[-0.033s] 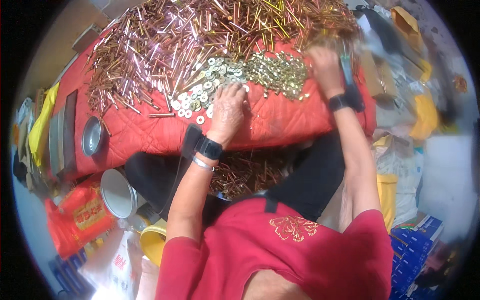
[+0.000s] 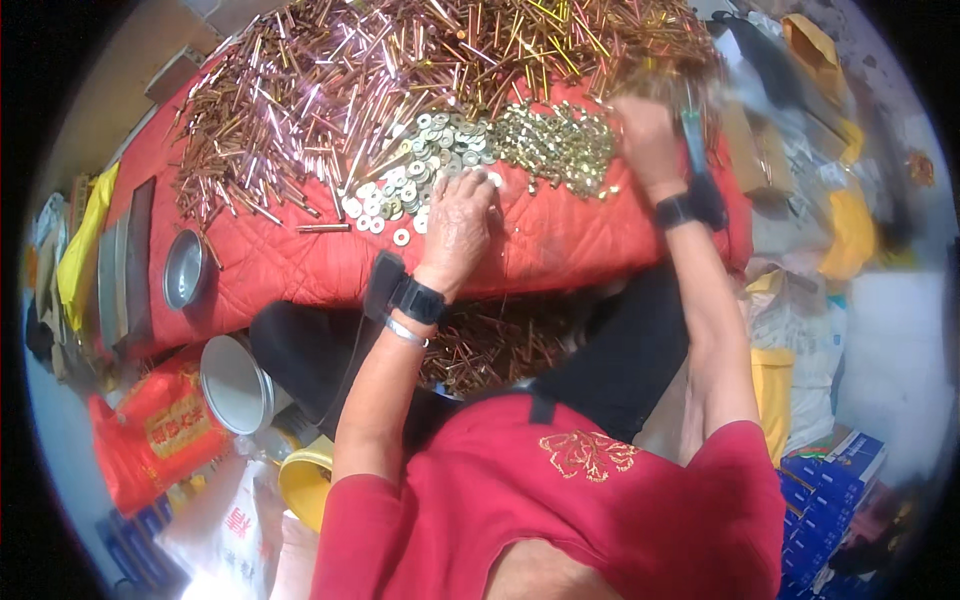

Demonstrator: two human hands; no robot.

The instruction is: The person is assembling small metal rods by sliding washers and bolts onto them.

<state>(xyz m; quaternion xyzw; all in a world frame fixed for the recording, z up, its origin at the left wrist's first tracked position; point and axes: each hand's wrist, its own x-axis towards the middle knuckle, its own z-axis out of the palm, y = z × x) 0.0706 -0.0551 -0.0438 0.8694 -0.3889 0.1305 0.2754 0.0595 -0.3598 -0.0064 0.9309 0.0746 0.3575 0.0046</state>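
Observation:
A big heap of thin copper-coloured metal rods spreads over the red quilted cloth. At its near edge lie pale flat washers and, to their right, a patch of small gold-coloured nuts. My left hand rests at the near edge of the washers, its fingers curled in; what they hold is hidden. To the right of the nuts, my right hand reaches over the cloth near the rods. Its fingertips are smeared by motion. Each wrist wears a black strap.
A metal bowl sits at the cloth's left edge. Below it are a pale round basin, a red bag and a yellow bucket. More rods lie between my legs. Blue boxes are stacked at the lower right.
My right hand has shifted very slightly, still blurred at the fingertips. My left hand stays by the washers.

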